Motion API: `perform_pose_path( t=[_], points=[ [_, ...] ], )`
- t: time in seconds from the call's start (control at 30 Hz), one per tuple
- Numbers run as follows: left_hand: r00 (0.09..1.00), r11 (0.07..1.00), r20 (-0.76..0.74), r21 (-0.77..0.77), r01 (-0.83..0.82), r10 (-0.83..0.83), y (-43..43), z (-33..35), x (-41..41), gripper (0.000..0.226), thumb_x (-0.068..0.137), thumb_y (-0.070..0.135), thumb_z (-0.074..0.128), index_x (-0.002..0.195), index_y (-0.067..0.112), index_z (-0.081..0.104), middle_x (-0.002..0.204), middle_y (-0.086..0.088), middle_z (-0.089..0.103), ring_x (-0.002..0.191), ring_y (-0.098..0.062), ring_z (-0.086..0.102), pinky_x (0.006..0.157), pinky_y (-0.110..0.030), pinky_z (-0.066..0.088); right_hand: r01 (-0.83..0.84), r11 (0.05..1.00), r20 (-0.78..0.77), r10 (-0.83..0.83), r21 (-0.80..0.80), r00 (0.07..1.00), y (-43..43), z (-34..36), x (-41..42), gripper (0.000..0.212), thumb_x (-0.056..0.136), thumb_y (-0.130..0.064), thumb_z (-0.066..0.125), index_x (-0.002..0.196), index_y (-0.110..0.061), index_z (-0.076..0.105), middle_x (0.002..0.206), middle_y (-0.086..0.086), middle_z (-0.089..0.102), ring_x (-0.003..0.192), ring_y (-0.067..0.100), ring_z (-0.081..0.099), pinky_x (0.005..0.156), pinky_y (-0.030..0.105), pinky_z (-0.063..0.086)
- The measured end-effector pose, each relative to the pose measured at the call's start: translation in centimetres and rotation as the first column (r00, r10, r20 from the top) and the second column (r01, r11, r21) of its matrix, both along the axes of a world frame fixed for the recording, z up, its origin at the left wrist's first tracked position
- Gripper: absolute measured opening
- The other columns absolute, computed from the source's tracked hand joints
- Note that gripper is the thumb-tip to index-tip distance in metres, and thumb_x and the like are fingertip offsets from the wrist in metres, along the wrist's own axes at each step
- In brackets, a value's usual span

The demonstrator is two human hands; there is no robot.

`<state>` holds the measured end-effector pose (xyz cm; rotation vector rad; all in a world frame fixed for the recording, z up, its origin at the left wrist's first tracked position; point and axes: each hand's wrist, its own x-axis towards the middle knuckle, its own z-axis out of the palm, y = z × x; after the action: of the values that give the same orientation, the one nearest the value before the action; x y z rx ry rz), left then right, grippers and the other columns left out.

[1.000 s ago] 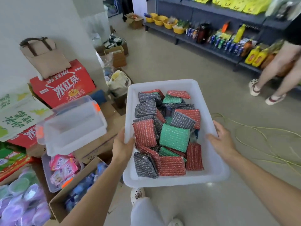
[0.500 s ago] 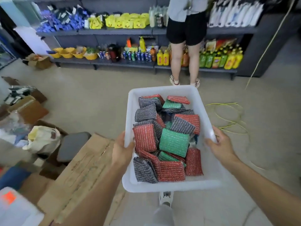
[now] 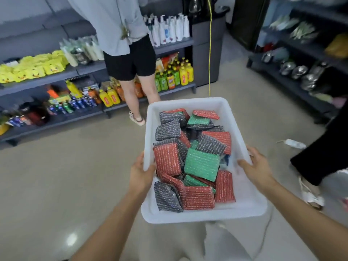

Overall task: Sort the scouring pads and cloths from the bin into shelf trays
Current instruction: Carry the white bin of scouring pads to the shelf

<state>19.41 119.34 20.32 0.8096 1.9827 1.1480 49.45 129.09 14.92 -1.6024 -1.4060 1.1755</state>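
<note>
Since a moment ago the view has swung right: the stocked shelves [image 3: 90, 76] now sit left, a second rack [image 3: 301, 72] appears at right, and a bystander [image 3: 130, 53] stands just ahead. A white bin [image 3: 188, 103] is carried level at waist height, likely so nothing spills in transit. The left hand [image 3: 141, 172] and right hand [image 3: 259, 166] clamp its opposite long rims, balancing the load. Inside lie jumbled red, green and grey scouring pads [image 3: 201, 163], all unsorted.
</note>
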Motion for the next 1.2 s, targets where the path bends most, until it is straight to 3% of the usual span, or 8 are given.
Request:
perform_pose_path(
  t=[0.17,0.3,0.4,0.53,0.73,0.83,1.03,1.2],
  points=[
    [0.992,0.992,-0.009,0.02,0.125,-0.125,12.4,-0.3,4.0,0.048,0.094,0.002,0.057,0.139,0.016,0.049,0.105,-0.003,0.065,0.093,-0.03,0.066,0.09,-0.044,0.054,0.12,0.993,0.032,-0.119,-0.017,0.992,8.4,0.4,5.0,0.044,0.091,-0.006,0.057,0.132,-0.018,0.048,0.111,0.005,0.061,0.075,0.014,0.065,0.048,0.018,0.05],
    [0.983,0.983,0.035,0.02,0.18,-0.18,21.8,-0.4,8.0,0.048,0.095,0.004,0.057,0.139,0.021,0.048,0.105,-0.003,0.064,0.093,-0.033,0.066,0.09,-0.049,0.054,0.184,0.983,0.037,-0.183,-0.021,0.982,15.8,1.3,9.2,0.047,0.09,-0.004,0.057,0.134,-0.017,0.048,0.115,0.008,0.062,0.081,0.025,0.069,0.064,0.036,0.059],
    [0.973,0.974,0.05,0.026,0.224,-0.225,28.5,-0.5,10.7,0.049,0.095,0.002,0.056,0.139,0.02,0.047,0.108,-0.004,0.064,0.093,-0.031,0.064,0.091,-0.048,0.053,0.222,0.974,0.054,-0.22,-0.037,0.974,21.2,2.0,11.9,0.05,0.091,-0.005,0.057,0.137,-0.019,0.045,0.103,0.002,0.065,0.074,0.025,0.07,0.065,0.041,0.06],
    [0.958,0.958,0.043,0.045,0.282,-0.284,36.3,-0.7,13.4,0.046,0.093,-0.001,0.057,0.136,0.016,0.051,0.105,-0.002,0.065,0.091,-0.028,0.063,0.091,-0.048,0.053,0.283,0.957,0.082,-0.279,-0.053,0.957,27.2,2.3,14.8,0.05,0.09,-0.009,0.058,0.135,-0.025,0.046,0.115,0.004,0.064,0.083,0.028,0.07,0.072,0.047,0.06],
    [0.931,0.934,0.088,0.066,0.35,-0.355,48.8,-1.2,16.6,0.049,0.095,0.003,0.056,0.138,0.025,0.045,0.1,0.003,0.063,0.079,-0.02,0.061,0.058,-0.019,0.051,0.352,0.935,0.072,-0.349,-0.041,0.934,36.9,2.2,17.7,0.047,0.092,-0.007,0.056,0.136,-0.022,0.047,0.113,0.001,0.063,0.081,0.021,0.068,0.07,0.041,0.06],
    [0.92,0.921,0.072,0.074,0.381,-0.386,56.2,-1.6,17.9,0.051,0.095,0.001,0.056,0.143,0.017,0.044,0.113,-0.005,0.062,0.082,-0.021,0.06,0.057,-0.014,0.049,0.401,0.915,0.05,-0.399,-0.039,0.916,42.6,2.1,18.7,0.047,0.092,-0.006,0.055,0.135,-0.022,0.048,0.11,0.002,0.063,0.077,0.017,0.067,0.066,0.038,0.059],
    [0.87,0.871,0.055,0.074,0.486,-0.49,71.4,-1.0,19.4,0.049,0.095,0.001,0.056,0.14,0.018,0.048,0.096,0.005,0.064,0.07,-0.01,0.06,0.05,-0.011,0.047,0.509,0.858,0.02,-0.509,-0.065,0.86,54.2,2.6,20.1,0.049,0.09,-0.005,0.057,0.135,-0.024,0.048,0.109,0.005,0.067,0.075,0.026,0.07,0.066,0.046,0.06],
    [0.835,0.834,0.021,0.066,0.548,-0.55,81.6,-0.1,22.1,0.049,0.093,0.0,0.057,0.139,0.017,0.05,0.103,0.004,0.064,0.071,-0.002,0.059,0.049,-0.006,0.044,0.549,0.835,-0.002,-0.55,-0.037,0.835,62.0,4.2,22.4,0.049,0.091,-0.003,0.056,0.135,-0.024,0.048,0.099,-0.008,0.065,0.071,0.017,0.068,0.059,0.032,0.056]
  ],
)
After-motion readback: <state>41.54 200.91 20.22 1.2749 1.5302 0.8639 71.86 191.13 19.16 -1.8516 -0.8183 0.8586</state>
